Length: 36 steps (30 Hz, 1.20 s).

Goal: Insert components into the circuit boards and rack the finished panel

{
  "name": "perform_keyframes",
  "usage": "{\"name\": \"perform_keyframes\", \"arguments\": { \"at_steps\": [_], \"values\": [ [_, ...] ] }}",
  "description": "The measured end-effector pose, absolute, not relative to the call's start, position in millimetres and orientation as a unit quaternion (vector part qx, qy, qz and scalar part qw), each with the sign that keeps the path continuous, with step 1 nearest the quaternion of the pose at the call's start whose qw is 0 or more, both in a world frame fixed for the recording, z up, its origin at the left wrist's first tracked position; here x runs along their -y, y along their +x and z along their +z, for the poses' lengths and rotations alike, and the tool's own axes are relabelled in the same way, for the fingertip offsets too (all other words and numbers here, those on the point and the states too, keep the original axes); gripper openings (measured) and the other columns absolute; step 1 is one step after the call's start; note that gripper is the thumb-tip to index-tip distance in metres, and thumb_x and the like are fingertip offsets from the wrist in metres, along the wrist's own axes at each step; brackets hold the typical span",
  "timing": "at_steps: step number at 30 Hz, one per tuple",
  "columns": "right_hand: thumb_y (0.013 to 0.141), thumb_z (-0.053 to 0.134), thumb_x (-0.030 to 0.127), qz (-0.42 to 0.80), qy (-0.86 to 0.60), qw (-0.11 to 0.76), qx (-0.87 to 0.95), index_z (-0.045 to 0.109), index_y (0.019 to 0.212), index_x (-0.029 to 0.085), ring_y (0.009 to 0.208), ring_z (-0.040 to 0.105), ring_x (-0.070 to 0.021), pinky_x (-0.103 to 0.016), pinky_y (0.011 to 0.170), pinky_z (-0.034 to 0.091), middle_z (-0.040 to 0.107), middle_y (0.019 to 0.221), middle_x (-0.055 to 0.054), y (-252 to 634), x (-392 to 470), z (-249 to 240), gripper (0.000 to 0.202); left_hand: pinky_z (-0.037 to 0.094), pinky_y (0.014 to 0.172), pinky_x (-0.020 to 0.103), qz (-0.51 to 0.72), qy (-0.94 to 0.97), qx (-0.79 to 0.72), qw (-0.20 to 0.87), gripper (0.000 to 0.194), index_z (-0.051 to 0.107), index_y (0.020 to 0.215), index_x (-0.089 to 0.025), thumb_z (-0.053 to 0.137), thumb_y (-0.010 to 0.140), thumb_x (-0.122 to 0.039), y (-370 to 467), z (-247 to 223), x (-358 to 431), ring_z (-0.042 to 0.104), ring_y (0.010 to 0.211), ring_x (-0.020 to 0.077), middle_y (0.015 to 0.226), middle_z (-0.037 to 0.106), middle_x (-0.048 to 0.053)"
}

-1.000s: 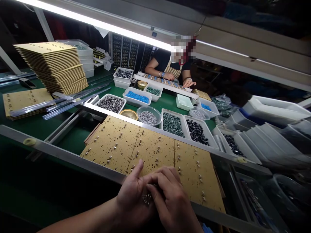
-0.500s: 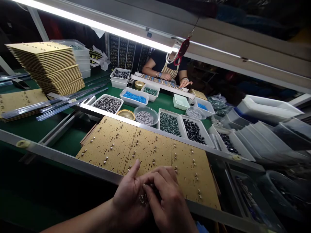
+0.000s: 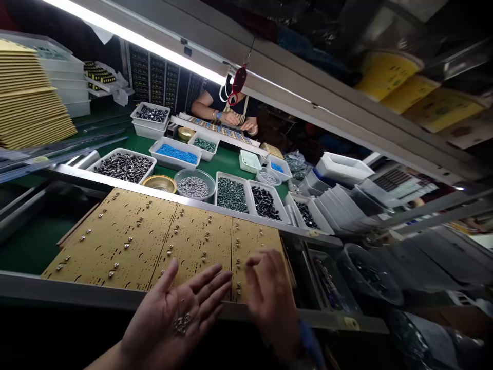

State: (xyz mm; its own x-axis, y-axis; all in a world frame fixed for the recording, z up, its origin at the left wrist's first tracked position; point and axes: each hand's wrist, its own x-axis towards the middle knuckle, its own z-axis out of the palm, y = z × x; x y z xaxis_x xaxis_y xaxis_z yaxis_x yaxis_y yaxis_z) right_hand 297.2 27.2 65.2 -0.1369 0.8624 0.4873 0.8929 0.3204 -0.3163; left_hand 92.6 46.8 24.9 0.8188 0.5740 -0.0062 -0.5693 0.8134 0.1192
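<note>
My left hand [image 3: 181, 313] lies palm up with its fingers stretched flat. On its palm rests a small heap of shiny metal parts [image 3: 182, 324], too small to name. Just right of it, over the boards' near edge, is my right hand [image 3: 271, 298], blurred, with curled fingers that seem pinched; whatever they hold is hidden. Beneath and beyond both hands lie three tan circuit boards side by side: a left board [image 3: 103, 246], a middle board [image 3: 196, 231] and a right board [image 3: 250, 239]. Small silver parts stand on them, mostly in pairs.
Behind a metal rail [image 3: 185, 199] stand trays of black parts [image 3: 125, 167], blue parts [image 3: 177, 153] and green parts [image 3: 232, 194], plus a brass bowl [image 3: 158, 182]. Stacked boards [image 3: 31, 103] rise at left. Across the bench a co-worker's hands [image 3: 241, 123] are over another board row.
My right hand has left my left palm and moved right, over the right board. The left hand's fingers have come into view, showing the metal parts. The view has swung right.
</note>
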Motion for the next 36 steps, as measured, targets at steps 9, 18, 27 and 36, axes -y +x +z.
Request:
{"name": "perform_keyframes", "arguments": {
  "at_steps": [9, 18, 27, 36],
  "values": [
    [0.094, 0.048, 0.010, -0.035, -0.603, 0.181, 0.776, 0.050, 0.081, 0.022, 0.085, 0.051, -0.0231, -0.039, 0.079, 0.046, 0.057, 0.086, -0.004, 383.5, -44.1, 57.1, 0.018, 0.009, 0.124, 0.045, 0.293, 0.077, -0.019, 0.953, 0.080, 0.040, 0.148, -0.006, 0.001, 0.099, -0.057, 91.2, 23.8, -46.9, 0.027, 0.147, 0.0286, 0.156, 0.039, 0.016],
    [0.095, 0.051, 0.012, -0.041, -0.585, 0.176, 0.791, 0.056, 0.083, 0.021, 0.087, 0.055, -0.0242, -0.041, 0.082, 0.047, 0.061, 0.087, -0.005, 386.8, -42.7, 61.5, 0.015, 0.013, 0.123, 0.043, 0.294, 0.073, -0.033, 0.953, 0.082, 0.042, 0.147, -0.007, 0.002, 0.099, -0.059, 92.0, 24.6, -46.5, 0.030, 0.147, 0.0274, 0.155, 0.040, 0.016],
    [0.091, 0.061, 0.012, 0.112, -0.509, 0.363, 0.772, 0.062, 0.093, 0.025, 0.087, 0.061, -0.0189, -0.031, 0.077, 0.052, 0.065, 0.089, -0.002, 285.4, -12.1, 70.2, 0.013, 0.044, 0.097, 0.031, 0.306, -0.015, -0.060, 0.950, 0.076, 0.043, 0.146, -0.004, 0.013, 0.101, -0.059, 93.5, 31.3, -45.5, 0.063, 0.117, 0.0222, 0.143, 0.056, 0.018],
    [0.092, 0.050, 0.008, 0.151, -0.470, 0.251, 0.833, 0.059, 0.084, 0.018, 0.094, 0.052, -0.0246, -0.038, 0.079, 0.050, 0.061, 0.092, -0.008, 227.5, -27.1, 76.9, 0.016, 0.040, 0.101, 0.032, 0.309, 0.013, 0.021, 0.951, 0.085, 0.070, 0.116, -0.004, 0.005, 0.101, -0.057, 97.6, 37.7, -42.7, 0.066, 0.105, 0.0236, 0.102, 0.074, 0.016]
  ]
}}
